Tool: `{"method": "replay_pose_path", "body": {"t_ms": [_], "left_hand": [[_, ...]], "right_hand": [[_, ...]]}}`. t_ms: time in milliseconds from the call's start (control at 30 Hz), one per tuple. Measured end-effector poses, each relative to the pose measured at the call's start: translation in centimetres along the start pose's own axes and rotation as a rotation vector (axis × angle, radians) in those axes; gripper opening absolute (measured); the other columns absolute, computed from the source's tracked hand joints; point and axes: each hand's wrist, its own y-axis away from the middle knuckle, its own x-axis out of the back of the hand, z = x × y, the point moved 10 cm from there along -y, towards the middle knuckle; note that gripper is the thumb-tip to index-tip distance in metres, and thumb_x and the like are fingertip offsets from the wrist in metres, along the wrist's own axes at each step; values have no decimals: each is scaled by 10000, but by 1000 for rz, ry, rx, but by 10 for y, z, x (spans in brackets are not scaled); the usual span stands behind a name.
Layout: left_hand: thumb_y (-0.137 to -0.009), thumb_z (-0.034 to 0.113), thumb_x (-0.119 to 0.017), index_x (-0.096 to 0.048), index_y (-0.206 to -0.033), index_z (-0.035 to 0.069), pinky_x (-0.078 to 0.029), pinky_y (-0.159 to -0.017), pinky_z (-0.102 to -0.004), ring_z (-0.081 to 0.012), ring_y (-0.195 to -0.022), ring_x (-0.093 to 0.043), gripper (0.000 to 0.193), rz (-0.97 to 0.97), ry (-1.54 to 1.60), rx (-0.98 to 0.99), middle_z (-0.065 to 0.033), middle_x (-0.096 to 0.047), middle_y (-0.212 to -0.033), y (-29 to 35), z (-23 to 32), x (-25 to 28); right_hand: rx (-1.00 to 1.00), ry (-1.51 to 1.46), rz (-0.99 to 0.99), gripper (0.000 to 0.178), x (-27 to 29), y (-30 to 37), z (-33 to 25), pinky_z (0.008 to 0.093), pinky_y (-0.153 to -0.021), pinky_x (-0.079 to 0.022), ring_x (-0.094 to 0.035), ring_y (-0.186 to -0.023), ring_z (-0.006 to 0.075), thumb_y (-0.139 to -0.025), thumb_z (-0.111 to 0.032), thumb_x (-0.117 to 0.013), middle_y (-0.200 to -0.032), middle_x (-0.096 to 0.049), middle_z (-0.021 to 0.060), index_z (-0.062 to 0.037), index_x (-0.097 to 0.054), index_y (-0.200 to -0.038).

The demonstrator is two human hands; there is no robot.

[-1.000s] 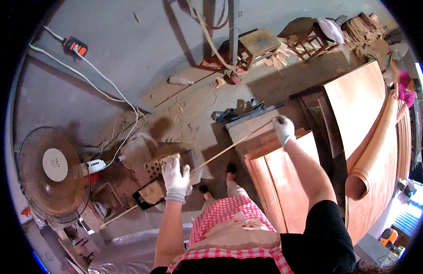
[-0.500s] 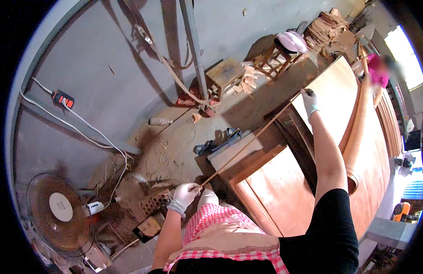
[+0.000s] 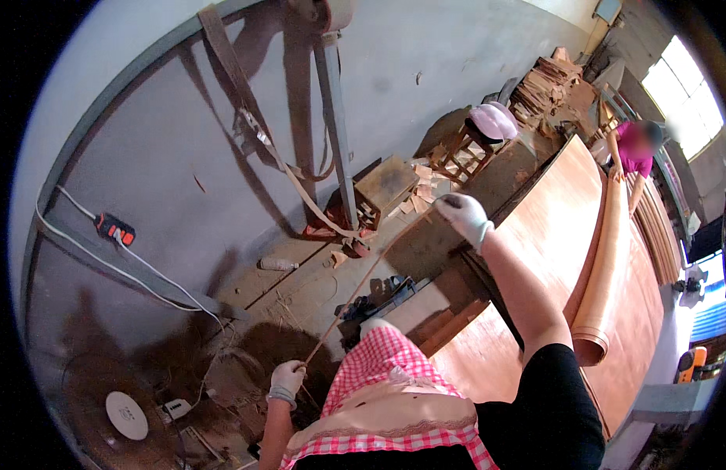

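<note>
A long, thin strip of wood veneer (image 3: 349, 299) stretches between my two gloved hands, slanting over the floor. Its near end is in the closed fingers of my left hand (image 3: 285, 381), low and left of my checked apron. My right hand (image 3: 465, 217) is raised farther out with its fingers closed on the far end. To the right of that arm lies a wide stack of reddish veneer sheets (image 3: 552, 205), apart from the strip. A rolled veneer sheet (image 3: 602, 294) rests on top of it. A lower pile of sheets (image 3: 479, 354) shows partly behind my right arm.
A co-worker in a magenta top (image 3: 635, 153) leans over the roll's far end, hands on it. A fan (image 3: 128, 415) stands at lower left, below a power strip (image 3: 114, 229) with cables. Along the wall are a wooden box (image 3: 386, 184), a stool (image 3: 466, 153) and scrap veneer (image 3: 543, 86).
My right hand has swung left, off the sheet stack's edge, carrying its end of the strip over the floor. My left hand is lower and farther left. The view has shifted too.
</note>
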Motion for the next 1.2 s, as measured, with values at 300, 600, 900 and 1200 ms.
{"method": "replay_pose_path", "body": {"t_ms": [300, 600, 900, 1200], "left_hand": [[-843, 198, -637, -655, -1123, -4, -495, -896, -375, -307, -1017, -642, 346, 410, -11, -74, -189, -656, -1132, -13, -7, 28], [-995, 300, -496, -662, -1064, -46, -493, -574, -295, -159, -658, -625, 391, 521, 509, -10, -118, -695, -918, -52, 189, 84], [-980, 607, -261, -453, -1379, 27, -340, -1088, -437, -275, -1272, -468, 729, 204, 1448, 262, -139, -530, -1333, -134, 361, -11], [-1005, 471, -371, -552, -1184, 83, -431, -988, -426, -253, -1086, -552, 464, 911, 2466, -181, -76, -593, -1193, -119, 383, -40]], "right_hand": [[178, 292, -448, 462, -124, 11, -76, 415, -850, -492, -640, -947, 382, -881, -373, -617, -1021, -667, 242, 10, -634, -1139], [323, 279, -776, 476, -182, -71, -41, 467, -826, -487, -628, -908, 404, -893, -442, -539, -952, -662, 248, -12, -677, -1043], [156, 29, -1373, 408, -203, -136, -80, 406, -785, -473, -631, -874, 346, -919, -409, -551, -949, -677, 186, -37, -677, -1032], [592, -229, -1290, 282, -192, -125, -73, 318, -815, -499, -647, -890, 201, -926, -263, -596, -960, -673, 108, -22, -635, -1067]]}}
